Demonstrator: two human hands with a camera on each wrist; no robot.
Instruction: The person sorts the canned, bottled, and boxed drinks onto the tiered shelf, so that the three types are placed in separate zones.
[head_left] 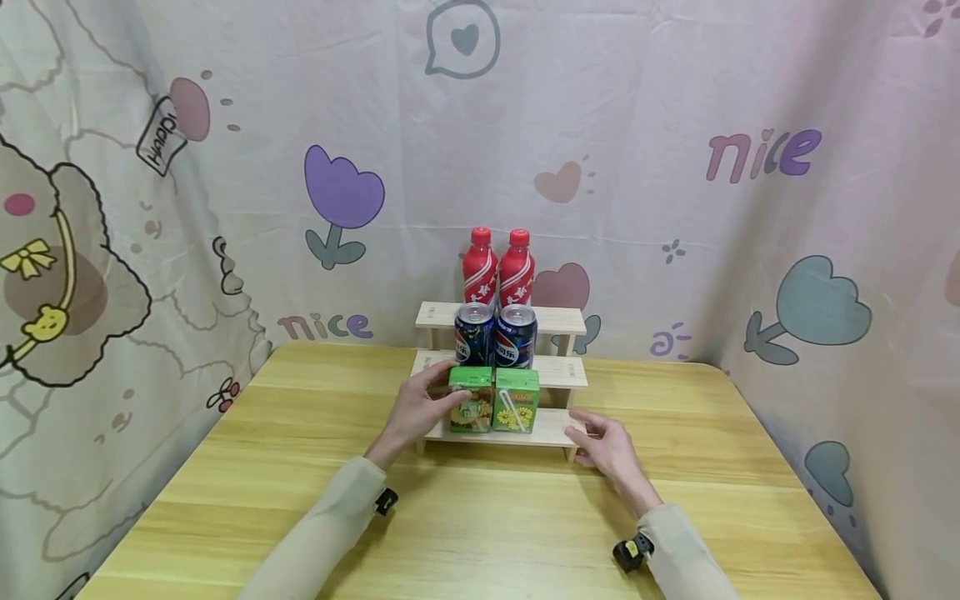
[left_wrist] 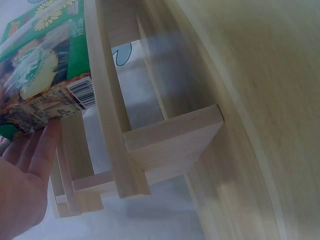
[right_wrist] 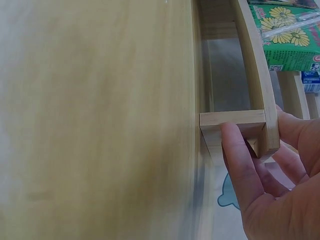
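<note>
My left hand (head_left: 411, 410) grips the left one of two green drink cartons (head_left: 471, 412), its thumb across the front and its fingers along the side. Close beside that carton stands the second carton (head_left: 516, 402), with yellow flowers and a straw on its front. Both are upright on the lowest step of a three-tier wooden display stand (head_left: 553, 427). At the right end of that step, my right hand (head_left: 611, 450) holds the stand, with thumb near the top edge and a fingertip (right_wrist: 231, 131) against the end leg (right_wrist: 232, 118).
Two dark blue cans (head_left: 474, 337) stand side by side on the middle step. Two red-capped bottles (head_left: 480, 267) stand on the top step. Under the stand is a wooden table (head_left: 480, 525), and a patterned cloth (head_left: 630, 100) hangs behind and at both sides.
</note>
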